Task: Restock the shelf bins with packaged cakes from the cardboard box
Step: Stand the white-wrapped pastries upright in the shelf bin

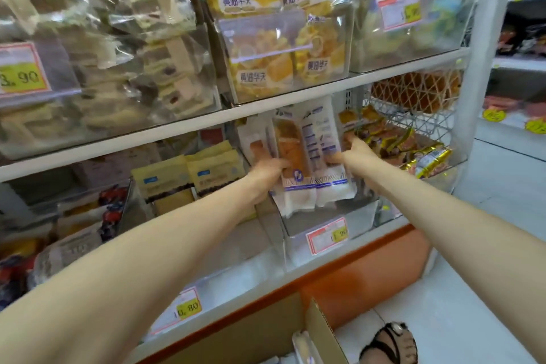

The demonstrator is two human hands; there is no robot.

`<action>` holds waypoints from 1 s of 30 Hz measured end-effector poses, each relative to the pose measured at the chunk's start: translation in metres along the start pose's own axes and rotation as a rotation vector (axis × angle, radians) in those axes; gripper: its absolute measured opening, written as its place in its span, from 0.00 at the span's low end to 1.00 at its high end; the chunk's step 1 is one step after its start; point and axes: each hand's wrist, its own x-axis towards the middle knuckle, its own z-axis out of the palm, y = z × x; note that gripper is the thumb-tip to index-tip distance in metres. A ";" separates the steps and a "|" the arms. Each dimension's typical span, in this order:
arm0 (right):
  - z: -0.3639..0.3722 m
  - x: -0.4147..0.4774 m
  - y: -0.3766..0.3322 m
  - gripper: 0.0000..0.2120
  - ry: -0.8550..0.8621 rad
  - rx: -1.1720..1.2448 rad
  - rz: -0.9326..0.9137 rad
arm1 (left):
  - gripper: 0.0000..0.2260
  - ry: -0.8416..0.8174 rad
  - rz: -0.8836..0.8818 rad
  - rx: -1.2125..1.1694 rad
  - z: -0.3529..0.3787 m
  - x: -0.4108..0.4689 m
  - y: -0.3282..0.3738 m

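1. Two hands, the left hand [266, 175] and the right hand [355, 153], grip a bundle of packaged cakes [308, 156] from either side. The wrappers are clear and white with blue bands, and golden-brown cake shows through.
2. The bundle stands upright, its lower ends at the rim of a clear shelf bin [364, 216] that bears a price tag [326, 235].
3. Bins above hold yellow cakes [266, 38] and pale sandwich cakes [118, 68]; a wire basket [413, 97] sits to the right.
4. A cardboard box [323, 334] stands open on the white tiled floor [472, 289] below the shelf.
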 end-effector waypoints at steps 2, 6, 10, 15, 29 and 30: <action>0.004 0.014 0.009 0.27 -0.026 0.005 0.009 | 0.40 0.082 0.063 0.179 0.002 0.012 -0.008; 0.017 0.026 0.027 0.28 -0.136 -0.117 -0.019 | 0.43 0.235 0.120 0.545 0.003 0.020 -0.014; 0.030 0.025 0.038 0.27 0.037 -0.393 -0.146 | 0.49 0.239 0.203 0.617 -0.001 0.020 -0.024; 0.029 0.000 0.038 0.27 0.253 -0.971 -0.392 | 0.50 0.265 0.319 0.450 -0.009 0.008 -0.034; 0.038 0.010 0.049 0.31 -0.570 -0.489 0.025 | 0.19 0.108 0.259 0.647 -0.018 0.000 -0.022; 0.039 0.011 0.051 0.29 -0.543 -0.487 -0.006 | 0.19 0.099 0.255 0.651 -0.019 -0.002 -0.021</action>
